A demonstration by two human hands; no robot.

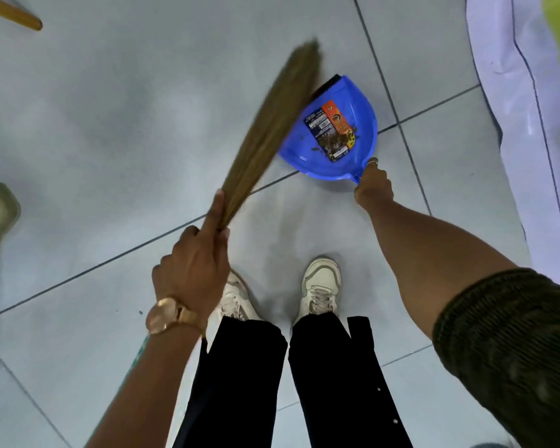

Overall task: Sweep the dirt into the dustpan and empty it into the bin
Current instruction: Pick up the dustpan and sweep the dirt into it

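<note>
- The left hand (193,268) is fisted around the broom (272,134), forefinger stretched along its bristles.
- The right hand (373,185) grips the handle of the blue dustpan (333,130), which sits on the tiled floor (110,124) with dirt (333,142) inside.

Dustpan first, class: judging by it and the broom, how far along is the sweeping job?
Done: brown dirt already lies in the blue dustpan. In hand: the left hand swings the blurred broom at the pan's mouth while the right hand holds its handle. Left: emptying it; no bin is in view.
</note>
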